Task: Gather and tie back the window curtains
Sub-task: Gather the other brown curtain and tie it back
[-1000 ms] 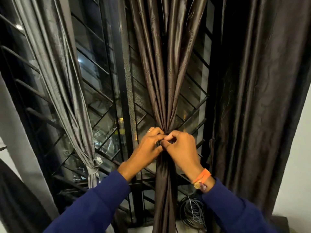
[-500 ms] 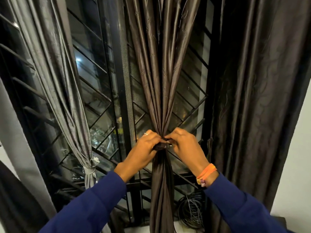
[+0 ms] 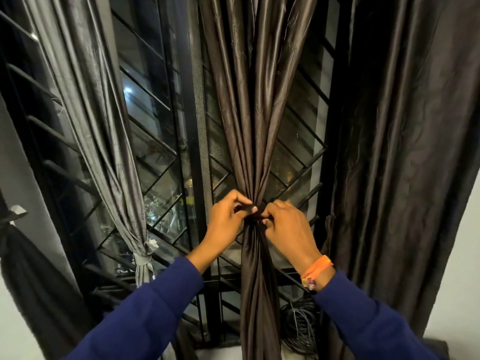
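A dark brown satin curtain (image 3: 255, 120) hangs in the middle of the window, gathered into a narrow waist. A dark tie band (image 3: 255, 216) wraps that waist, mostly hidden by fingers. My left hand (image 3: 226, 223) pinches the band from the left, and my right hand (image 3: 284, 228) pinches it from the right, fingertips nearly touching. Below the hands the curtain falls in a tight bundle (image 3: 257, 294). A grey curtain (image 3: 104, 131) at the left is tied with a pale band (image 3: 145, 259). A wide dark curtain (image 3: 405, 152) hangs loose at the right.
Behind the curtains stands a black window grille (image 3: 161, 162) with slanted bars and dark glass. A coil of dark cable (image 3: 298, 326) lies on the sill at the lower right. Another dark tied curtain (image 3: 28, 268) is at the far left, against a pale wall (image 3: 457, 281).
Both hands stay on the curtain's waist; the fingers have shifted on the band, the left thumb now over its front. The view has tilted slightly.
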